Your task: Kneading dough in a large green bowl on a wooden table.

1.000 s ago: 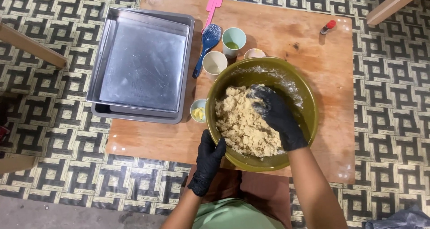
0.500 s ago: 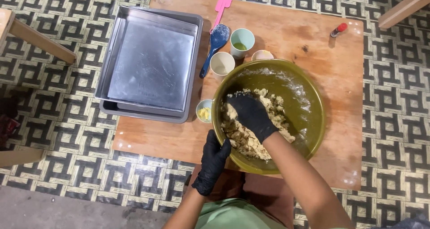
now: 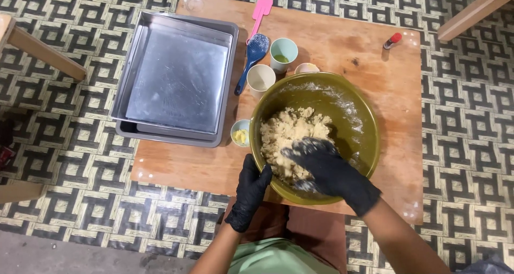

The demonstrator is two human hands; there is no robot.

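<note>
head view, item one: crumbly pale dough (image 3: pixel 292 140), heaped in the 9 o'clock half of a large olive-green bowl (image 3: pixel 364 124) on a low wooden table (image 3: pixel 348 43). the mass has no clear long axis; it is a rough mound, smeared up the bowl wall toward 12 o'clock.

right hand (image 3: pixel 326 169), black-gloved and flour-dusted, lies on the dough at its 5 o'clock edge, fingers spread and curled down into it; how much it has gathered under the palm cannot be told. the dough lies toward 11 o'clock from this hand, which is the nearer one.

left hand (image 3: pixel 251 191), black-gloved, is clamped over the bowl rim at 8 o'clock, fingers outside, thumb hidden.

outward: small cup of yellow pieces (image 3: pixel 240 133) just beside the bowl at 9 o'clock; three cups (image 3: pixel 261 78) at 11 to 12 o'clock, one partly hidden behind the rim; blue spoon (image 3: pixel 251 57); pink spatula (image 3: pixel 261 11); stacked metal trays (image 3: pixel 176 78) at 9 o'clock; small red-capped bottle (image 3: pixel 392 40) at 1 o'clock. forearms are cut off at the frame's bottom edge.
</note>
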